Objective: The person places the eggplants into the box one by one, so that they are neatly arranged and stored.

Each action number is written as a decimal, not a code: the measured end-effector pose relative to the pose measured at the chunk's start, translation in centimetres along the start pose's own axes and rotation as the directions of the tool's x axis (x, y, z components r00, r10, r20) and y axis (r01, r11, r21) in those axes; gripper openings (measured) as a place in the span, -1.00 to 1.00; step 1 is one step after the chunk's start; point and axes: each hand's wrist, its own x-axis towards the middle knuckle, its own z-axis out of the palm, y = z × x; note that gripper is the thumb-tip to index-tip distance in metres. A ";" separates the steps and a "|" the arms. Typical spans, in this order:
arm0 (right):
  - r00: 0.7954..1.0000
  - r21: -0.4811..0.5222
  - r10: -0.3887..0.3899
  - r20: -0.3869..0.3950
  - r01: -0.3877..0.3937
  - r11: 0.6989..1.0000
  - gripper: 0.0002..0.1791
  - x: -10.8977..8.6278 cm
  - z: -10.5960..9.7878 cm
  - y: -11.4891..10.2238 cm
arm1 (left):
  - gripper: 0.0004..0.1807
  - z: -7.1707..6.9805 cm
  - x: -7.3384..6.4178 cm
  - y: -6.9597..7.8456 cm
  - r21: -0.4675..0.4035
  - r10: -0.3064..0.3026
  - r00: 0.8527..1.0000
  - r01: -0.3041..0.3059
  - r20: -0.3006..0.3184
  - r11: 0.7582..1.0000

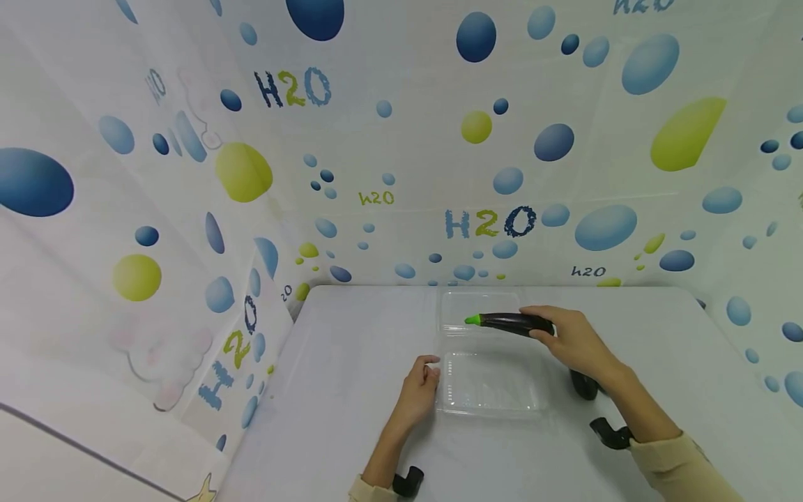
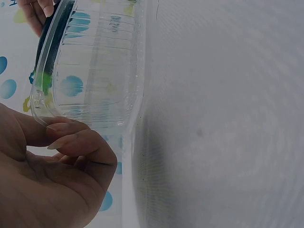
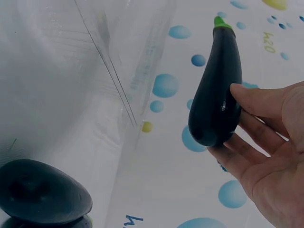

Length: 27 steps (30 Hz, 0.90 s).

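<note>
A clear plastic clamshell container (image 1: 444, 390) lies unfolded on the white table, one half nearer and the other behind it. My left hand (image 1: 419, 392) is at its left edge. In the left wrist view, the curled fingers and thumb of that hand (image 2: 71, 161) pinch the container's rim (image 2: 50, 90). Above the container my right hand (image 1: 580, 345) grips a dark eggplant (image 1: 511, 323) by its thick end, its green stem tip pointing left. The right wrist view shows this eggplant (image 3: 216, 90) held between the thumb and fingers of my right hand (image 3: 266, 137).
More dark eggplants (image 1: 583, 385) lie on the table right of the container, partly under my right forearm. In the right wrist view one eggplant (image 3: 45, 190) overlaps another. A white curtain (image 1: 401, 139) printed with blue and green dots stands behind the table (image 1: 351, 335).
</note>
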 end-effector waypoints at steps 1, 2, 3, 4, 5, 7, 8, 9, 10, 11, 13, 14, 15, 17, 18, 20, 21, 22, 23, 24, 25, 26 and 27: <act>1.000 -0.003 0.004 0.006 -0.004 1.000 -0.50 0.0 0.1 0.0 | -0.69 0.0 0.0 0.0 -0.001 0.000 1.000 0.000 0.001 1.000; 1.000 -0.004 0.005 0.010 -0.005 1.000 -0.50 0.0 0.1 -0.1 | -0.69 0.0 -0.1 0.0 -0.001 -0.001 1.000 0.001 0.003 1.000; 1.000 -0.004 0.001 0.015 -0.001 1.000 -0.50 0.1 0.1 -0.2 | -0.69 0.0 -0.1 0.0 -0.004 0.001 1.000 -0.001 0.002 1.000; 1.000 -0.006 0.001 0.023 -0.001 1.000 -0.50 0.1 0.1 -0.3 | -0.69 0.0 -0.2 0.0 -0.002 0.000 1.000 0.000 0.002 1.000; 0.999 -0.010 -0.003 0.032 0.003 1.000 -0.50 0.2 0.1 -0.3 | -0.69 0.0 -0.2 -0.1 0.001 -0.002 1.000 0.002 0.002 1.000; 0.998 -0.011 -0.014 0.053 0.015 1.000 -0.50 0.3 0.1 -0.4 | -0.70 0.0 -0.2 -0.2 0.008 0.001 1.000 -0.001 -0.001 1.000; 0.998 -0.010 -0.023 0.064 0.023 1.000 -0.50 0.4 0.0 -0.4 | -0.70 0.0 -0.2 -0.2 0.011 0.000 1.000 0.000 -0.003 1.000; 0.997 -0.011 -0.029 0.075 0.030 0.999 -0.50 0.5 -0.1 -0.5 | -0.70 0.0 -0.2 -0.2 0.016 -0.001 1.000 0.001 -0.005 1.000; 0.996 -0.012 -0.031 0.085 0.032 0.999 -0.51 0.6 -0.2 -0.6 | -0.70 0.0 -0.1 -0.1 0.021 -0.002 1.000 0.002 -0.006 1.000; 0.995 -0.012 -0.036 0.093 0.037 0.999 -0.51 0.8 -0.4 -0.6 | -0.70 0.0 -0.1 -0.1 0.022 -0.002 1.000 0.002 -0.008 1.000; 0.993 -0.009 -0.038 0.110 0.039 0.999 -0.51 1.0 -0.5 -0.8 | -0.70 0.0 0.0 0.0 0.020 -0.002 1.000 0.002 -0.010 1.000; 0.992 -0.009 -0.036 0.119 0.037 0.999 -0.51 1.1 -0.6 -0.9 | -0.70 0.0 0.0 0.1 0.021 -0.007 1.000 0.007 -0.010 1.000; 0.991 -0.007 -0.032 0.127 0.033 0.999 -0.51 1.2 -0.6 -0.9 | -0.70 0.0 0.1 0.1 0.021 -0.008 1.000 0.008 -0.011 1.000; 0.989 -0.003 -0.025 0.145 0.026 1.000 -0.52 1.4 -0.5 -1.1 | -0.69 0.1 0.1 0.2 0.017 -0.010 1.000 0.011 -0.013 1.000; 0.988 -0.002 -0.023 0.153 0.024 1.000 -0.52 1.5 -0.4 -1.1 | -0.69 0.1 0.1 0.2 0.015 -0.012 1.000 0.013 -0.014 1.000; 0.986 0.002 -0.021 0.168 0.021 1.000 -0.53 1.7 -0.3 -1.2 | -0.70 0.1 0.1 0.1 0.014 -0.014 1.000 0.014 -0.016 1.000; 0.985 0.002 -0.026 0.173 0.026 1.000 -0.54 1.8 -0.2 -1.3 | -0.70 0.1 0.1 0.1 0.013 -0.016 1.000 0.016 -0.016 1.000; 0.984 0.001 -0.028 0.176 0.028 1.000 -0.54 1.9 -0.1 -1.3 | -0.70 0.1 0.1 0.1 0.010 -0.018 1.000 0.018 -0.016 1.000; 0.983 0.003 -0.035 0.179 0.035 0.999 -0.55 2.0 -0.1 -1.4 | -0.70 0.1 0.1 0.0 0.010 -0.019 1.000 0.019 -0.016 1.000; 0.983 0.005 -0.042 0.180 0.042 0.999 -0.55 2.1 0.0 -1.5 | -0.70 0.1 0.1 0.0 0.009 -0.020 1.000 0.020 -0.016 1.000; 0.982 0.008 -0.048 0.182 0.047 0.999 -0.55 2.2 0.0 -1.5 | -0.70 0.1 0.0 0.0 0.010 -0.021 1.000 0.021 -0.016 1.000; 0.982 0.011 -0.053 0.182 0.051 0.999 -0.56 2.3 0.0 -1.6 | -0.70 0.1 0.0 0.0 0.009 -0.021 1.000 0.021 -0.017 1.000; 0.981 0.013 -0.056 0.186 0.054 0.998 -0.56 2.4 0.1 -1.7 | -0.70 0.1 0.0 0.0 0.010 -0.021 1.000 0.021 -0.017 1.000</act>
